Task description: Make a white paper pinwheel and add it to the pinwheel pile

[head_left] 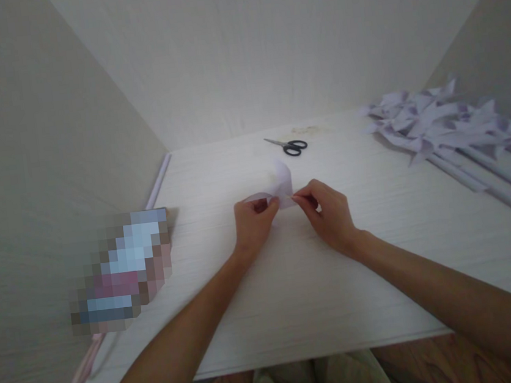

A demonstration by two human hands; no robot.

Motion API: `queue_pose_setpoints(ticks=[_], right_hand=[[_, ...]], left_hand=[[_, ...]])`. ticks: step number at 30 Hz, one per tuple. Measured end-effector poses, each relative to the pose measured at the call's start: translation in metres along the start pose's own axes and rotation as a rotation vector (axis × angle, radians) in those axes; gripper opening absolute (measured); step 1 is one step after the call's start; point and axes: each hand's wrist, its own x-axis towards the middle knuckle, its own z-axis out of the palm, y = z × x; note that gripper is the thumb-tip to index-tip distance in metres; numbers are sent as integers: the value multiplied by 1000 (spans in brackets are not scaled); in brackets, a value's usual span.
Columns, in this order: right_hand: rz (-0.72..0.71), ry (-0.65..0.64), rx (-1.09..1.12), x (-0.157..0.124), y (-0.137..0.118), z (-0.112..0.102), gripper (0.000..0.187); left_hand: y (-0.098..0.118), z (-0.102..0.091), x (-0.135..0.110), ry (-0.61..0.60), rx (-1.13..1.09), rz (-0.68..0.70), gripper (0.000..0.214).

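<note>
A pale lilac paper pinwheel (284, 182) with curled blades is held above the middle of the white table. My left hand (256, 219) is closed on its left side, thumb near the centre of the paper. At the right side, the fingertips of my right hand (329, 214) pinch a thin pale stick (289, 197) that points into the paper. The stick is tiny and partly covered, so its exact kind is unclear. Beyond the paper lie scissors (291, 147) with black handles, blades pointing left.
Several pale paper pinwheels (432, 119) on rolled paper sticks (490, 189) are heaped at the right. Along the left wall stand a blurred-out object (129, 261) and a pale rolled tube (158, 181). White walls enclose the table (269, 313) at the back and sides.
</note>
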Motion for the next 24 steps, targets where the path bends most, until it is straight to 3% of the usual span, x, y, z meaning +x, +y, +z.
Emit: queue_pose_setpoints(ticks=[16, 24], right_hand=[[99, -29, -21, 1, 1, 1, 17], [144, -34, -32, 3, 3, 0, 16]], left_hand=[[-2, 3, -1, -29, -35, -6, 18], [-2, 1, 1, -101, -81, -39, 14]])
